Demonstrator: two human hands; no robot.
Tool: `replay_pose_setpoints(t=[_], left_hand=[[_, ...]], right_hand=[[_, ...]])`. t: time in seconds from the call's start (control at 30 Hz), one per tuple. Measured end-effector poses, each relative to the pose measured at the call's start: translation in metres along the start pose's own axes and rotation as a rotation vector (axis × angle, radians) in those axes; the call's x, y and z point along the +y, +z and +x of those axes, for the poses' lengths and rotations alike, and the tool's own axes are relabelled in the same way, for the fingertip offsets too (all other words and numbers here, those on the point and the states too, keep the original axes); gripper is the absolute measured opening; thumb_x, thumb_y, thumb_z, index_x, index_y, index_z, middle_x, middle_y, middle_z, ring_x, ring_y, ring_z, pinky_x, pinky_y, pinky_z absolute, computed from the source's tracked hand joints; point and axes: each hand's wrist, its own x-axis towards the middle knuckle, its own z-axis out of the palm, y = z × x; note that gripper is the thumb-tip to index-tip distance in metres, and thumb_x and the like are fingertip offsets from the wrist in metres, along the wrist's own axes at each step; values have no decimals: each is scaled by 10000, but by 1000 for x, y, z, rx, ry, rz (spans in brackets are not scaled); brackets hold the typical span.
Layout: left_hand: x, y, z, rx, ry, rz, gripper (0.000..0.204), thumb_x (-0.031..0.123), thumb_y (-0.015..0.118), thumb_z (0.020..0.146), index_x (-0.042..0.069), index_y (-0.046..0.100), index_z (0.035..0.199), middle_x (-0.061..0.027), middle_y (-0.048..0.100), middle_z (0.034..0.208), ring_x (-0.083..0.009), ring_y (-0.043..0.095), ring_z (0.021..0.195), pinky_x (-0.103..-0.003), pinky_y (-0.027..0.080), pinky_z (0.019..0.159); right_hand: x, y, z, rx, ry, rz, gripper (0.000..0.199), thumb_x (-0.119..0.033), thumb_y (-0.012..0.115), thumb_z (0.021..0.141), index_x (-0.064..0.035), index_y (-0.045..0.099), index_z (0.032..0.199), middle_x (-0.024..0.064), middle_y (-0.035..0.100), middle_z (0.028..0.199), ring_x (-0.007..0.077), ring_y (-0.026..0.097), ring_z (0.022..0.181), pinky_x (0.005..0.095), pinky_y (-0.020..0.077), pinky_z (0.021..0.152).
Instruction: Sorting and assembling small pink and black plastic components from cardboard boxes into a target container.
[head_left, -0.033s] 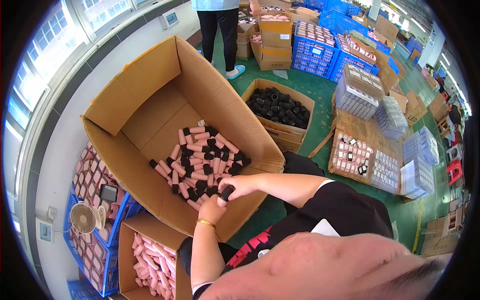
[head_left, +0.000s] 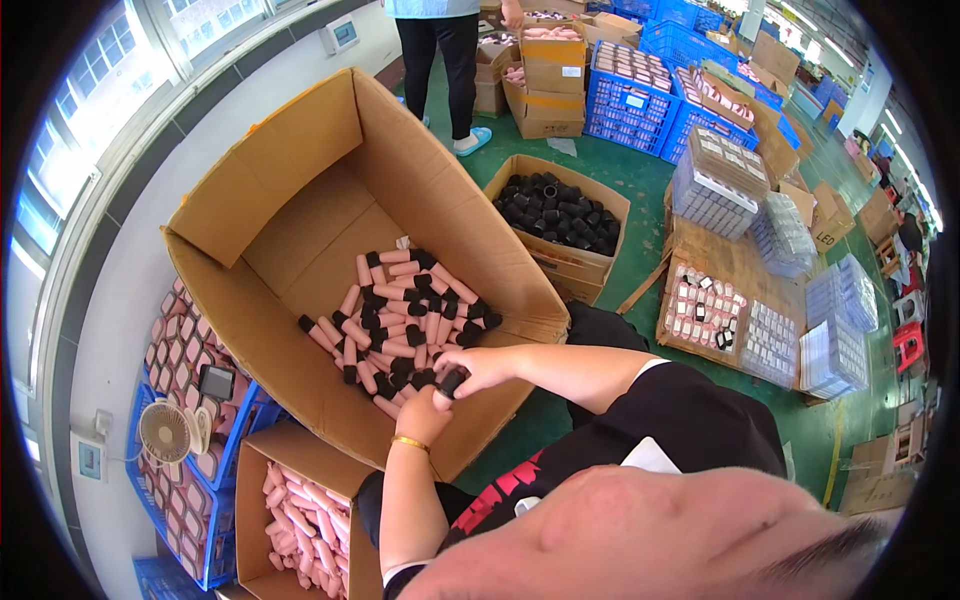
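A pink tube with a black cap (head_left: 452, 383) is held between my two hands, over the near edge of a large tilted cardboard box (head_left: 420, 170). My left hand (head_left: 426, 414) is closed round its lower pink part, which the fingers mostly hide. With bent fingers, my right hand (head_left: 482, 369) grips the black cap from above. Just beyond them, a heap of pink tubes with black caps (head_left: 405, 325) lies inside the large box.
Beyond the box stands a smaller carton (head_left: 570, 270) of loose black caps. Uncapped pink tubes (head_left: 305, 530) fill a carton at lower left. Beside it are stacked blue crates (head_left: 222, 535) and a small fan (head_left: 166, 434). Another person (head_left: 440, 60) stands at the back. Pallet goods (head_left: 710, 310) sit right.
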Motion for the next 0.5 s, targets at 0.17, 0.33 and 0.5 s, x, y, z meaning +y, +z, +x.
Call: replay_pose_setpoints(t=[0.17,0.33,0.5], left_hand=[[1,7,6,121,7,54,217,160,638,683,39,564,847,-203,605,889,-387,572,874,-466,465,762],[13,-3,-3,79,49,-34,300,215,646,685,44,565,918,-213,622,880,-389,587,866,-444,477,746],[3,-11,-29,-56,26,-402,395,251,695,667,43,578,982,-165,636,830,-283,626,790,-354,486,709]], right_hand=[[-4,4,2,6,291,337,328,-329,537,910,-14,560,1001,93,631,767,172,617,614,295,515,574],[-23,-16,-16,-7,-35,-17,365,-123,676,757,-86,563,1102,92,613,977,206,569,962,324,440,852],[-51,-34,-32,184,-335,-293,314,108,482,588,-55,586,836,95,600,854,262,563,864,344,446,776]])
